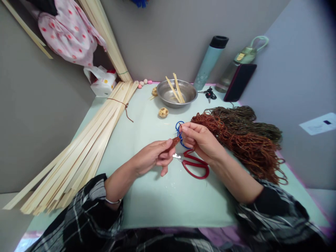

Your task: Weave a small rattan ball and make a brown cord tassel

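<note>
My left hand (157,154) pinches a small reddish-brown piece of knotted cord (175,141) between thumb and fingers. Just to its right, my right hand (195,136) is closed, thumb against forefinger, on what looks like a thin brown strand running from that piece. Below the hands lie scissors with red handles (195,169), their blades partly hidden by the left hand. Blue-handled small scissors (180,124) rest on the table behind the fingers, mostly covered. Right of my right hand is a heap of rust-brown cord (241,143).
Dark olive cord (236,115) lies behind the brown heap. A steel bowl (164,98) holds wooden strips, with a speckled ball (163,112) before it. Bundled pale strips (97,140) cover the left side. A blue tumbler (208,64), bottle and phone (240,83) stand at back right.
</note>
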Action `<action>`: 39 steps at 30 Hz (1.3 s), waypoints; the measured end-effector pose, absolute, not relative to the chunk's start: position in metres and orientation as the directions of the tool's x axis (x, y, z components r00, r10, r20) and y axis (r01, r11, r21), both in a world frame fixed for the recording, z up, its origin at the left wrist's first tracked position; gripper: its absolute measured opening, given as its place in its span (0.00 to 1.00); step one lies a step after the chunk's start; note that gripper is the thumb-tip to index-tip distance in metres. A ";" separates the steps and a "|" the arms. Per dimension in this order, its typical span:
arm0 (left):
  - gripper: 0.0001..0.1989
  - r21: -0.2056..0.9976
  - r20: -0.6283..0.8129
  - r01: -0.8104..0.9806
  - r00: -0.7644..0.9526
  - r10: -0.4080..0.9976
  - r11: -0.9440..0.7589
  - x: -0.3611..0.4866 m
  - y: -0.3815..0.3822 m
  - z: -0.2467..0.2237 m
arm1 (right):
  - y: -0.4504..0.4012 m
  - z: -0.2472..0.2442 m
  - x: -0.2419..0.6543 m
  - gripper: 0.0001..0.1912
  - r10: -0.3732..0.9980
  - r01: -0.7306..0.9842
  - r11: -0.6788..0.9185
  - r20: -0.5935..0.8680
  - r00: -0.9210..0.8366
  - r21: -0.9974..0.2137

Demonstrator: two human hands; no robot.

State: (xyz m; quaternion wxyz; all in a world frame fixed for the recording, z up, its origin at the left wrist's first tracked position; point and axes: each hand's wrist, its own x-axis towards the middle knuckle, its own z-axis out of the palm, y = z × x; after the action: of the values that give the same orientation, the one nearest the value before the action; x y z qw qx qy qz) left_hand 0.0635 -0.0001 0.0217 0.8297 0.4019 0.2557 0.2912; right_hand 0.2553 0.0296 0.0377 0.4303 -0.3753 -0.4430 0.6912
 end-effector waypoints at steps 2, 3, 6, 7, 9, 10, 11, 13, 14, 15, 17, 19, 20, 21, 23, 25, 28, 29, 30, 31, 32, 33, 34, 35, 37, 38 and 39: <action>0.22 0.784 -0.188 -0.328 0.684 0.705 0.527 0.063 0.001 0.021 | 0.029 0.039 0.256 0.13 0.925 -0.264 -0.233 -0.130 -0.358 -0.936; 0.21 0.782 -0.191 -0.341 0.665 0.722 0.522 0.064 0.002 0.020 | 0.029 0.040 0.256 0.13 0.927 -0.260 -0.222 -0.120 -0.357 -0.940; 0.20 0.842 -0.195 -0.319 0.571 0.798 0.435 0.067 0.002 0.015 | 0.029 0.040 0.256 0.13 0.931 -0.256 -0.197 -0.099 -0.351 -0.946; 0.19 0.877 -0.188 -0.290 0.527 0.829 0.383 0.069 0.002 0.014 | 0.029 0.040 0.256 0.13 0.930 -0.261 -0.198 -0.097 -0.354 -0.945; 0.17 0.940 -0.157 -0.208 0.436 0.886 0.269 0.071 0.001 0.010 | 0.030 0.039 0.257 0.13 0.927 -0.276 -0.202 -0.093 -0.363 -0.940; 0.16 0.963 -0.136 -0.160 0.397 0.908 0.215 0.072 0.000 0.009 | 0.030 0.038 0.257 0.13 0.926 -0.280 -0.202 -0.090 -0.366 -0.938; 0.14 0.979 -0.114 -0.117 0.365 0.924 0.167 0.073 -0.001 0.008 | 0.031 0.037 0.257 0.13 0.926 -0.281 -0.202 -0.089 -0.368 -0.938; 0.12 0.993 -0.075 -0.068 0.317 0.945 0.102 0.074 -0.002 0.007 | 0.032 0.037 0.258 0.13 0.924 -0.270 -0.204 -0.094 -0.370 -0.941; 0.11 0.994 -0.061 -0.067 0.303 0.951 0.085 0.074 -0.003 0.007 | 0.032 0.036 0.258 0.13 0.924 -0.263 -0.206 -0.098 -0.371 -0.943; 0.11 0.994 -0.053 -0.080 0.296 0.954 0.080 0.074 -0.003 0.008 | 0.033 0.036 0.258 0.13 0.923 -0.257 -0.207 -0.101 -0.370 -0.944; 0.12 0.986 -0.050 -0.138 0.288 0.956 0.093 0.075 -0.003 0.008 | 0.033 0.036 0.258 0.14 0.925 -0.251 -0.205 -0.103 -0.366 -0.946; 0.14 0.973 -0.044 -0.204 0.285 0.958 0.105 0.076 -0.003 0.006 | 0.033 0.036 0.258 0.14 0.927 -0.252 -0.203 -0.103 -0.359 -0.946; 0.15 0.967 -0.039 -0.231 0.284 0.958 0.108 0.076 -0.003 0.006 | 0.034 0.036 0.258 0.14 0.929 -0.254 -0.203 -0.103 -0.356 -0.946; 0.17 0.962 -0.034 -0.251 0.284 0.958 0.109 0.077 -0.003 0.005 | 0.034 0.037 0.259 0.14 0.929 -0.258 -0.203 -0.103 -0.355 -0.944; 0.20 0.959 -0.026 -0.264 0.276 0.961 0.102 0.078 -0.003 0.003 | 0.034 0.037 0.259 0.13 0.929 -0.267 -0.205 -0.102 -0.355 -0.942; 0.22 0.962 -0.022 -0.256 0.258 0.966 0.091 0.078 -0.003 0.003 | 0.034 0.037 0.259 0.13 0.929 -0.270 -0.211 -0.107 -0.355 -0.940; 0.25 0.958 -0.006 -0.278 0.241 0.971 0.074 0.078 -0.003 0.006 | 0.034 0.037 0.258 0.14 0.926 -0.273 -0.228 -0.122 -0.357 -0.935; 0.24 0.957 -0.001 -0.283 0.234 0.972 0.069 0.078 -0.003 0.007 | 0.034 0.036 0.258 0.14 0.925 -0.276 -0.234 -0.125 -0.359 -0.932; 0.21 0.958 0.001 -0.279 0.223 0.975 0.062 0.077 -0.003 0.008 | 0.033 0.036 0.257 0.14 0.924 -0.281 -0.239 -0.128 -0.361 -0.930; 0.17 0.962 -0.001 -0.266 0.209 0.978 0.057 0.077 -0.004 0.009 | 0.033 0.035 0.257 0.14 0.923 -0.285 -0.242 -0.129 -0.363 -0.927; 0.14 0.967 -0.004 -0.248 0.192 0.981 0.053 0.076 -0.004 0.010 | 0.033 0.035 0.256 0.14 0.922 -0.289 -0.245 -0.130 -0.365 -0.926; 0.12 0.972 -0.009 -0.230 0.176 0.984 0.049 0.076 -0.004 0.011 | 0.033 0.034 0.256 0.14 0.921 -0.290 -0.248 -0.132 -0.367 -0.924; 0.11 0.975 -0.011 -0.217 0.166 0.986 0.048 0.075 -0.004 0.011 | 0.033 0.034 0.255 0.14 0.920 -0.292 -0.251 -0.133 -0.369 -0.923; 0.10 0.976 -0.013 -0.212 0.161 0.987 0.047 0.074 -0.004 0.012 | 0.033 0.033 0.255 0.13 0.918 -0.294 -0.255 -0.135 -0.373 -0.921; 0.09 0.972 -0.008 -0.232 0.148 0.989 0.043 0.073 -0.004 0.013 | 0.032 0.033 0.255 0.13 0.914 -0.302 -0.265 -0.139 -0.381 -0.916; 0.08 0.965 -0.008 -0.259 0.135 0.991 0.043 0.073 -0.003 0.013 | 0.032 0.033 0.255 0.13 0.912 -0.308 -0.268 -0.138 -0.386 -0.913; 0.06 0.953 -0.011 -0.299 0.119 0.993 0.047 0.072 -0.003 0.014 | 0.031 0.033 0.254 0.13 0.910 -0.316 -0.271 -0.134 -0.393 -0.909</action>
State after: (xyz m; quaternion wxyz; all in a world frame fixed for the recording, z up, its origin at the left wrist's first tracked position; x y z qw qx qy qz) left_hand 0.0722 -0.0030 0.0143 0.6057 0.4389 0.3955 0.5330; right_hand 0.2540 0.0313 0.0329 0.4274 -0.3476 -0.4267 0.7172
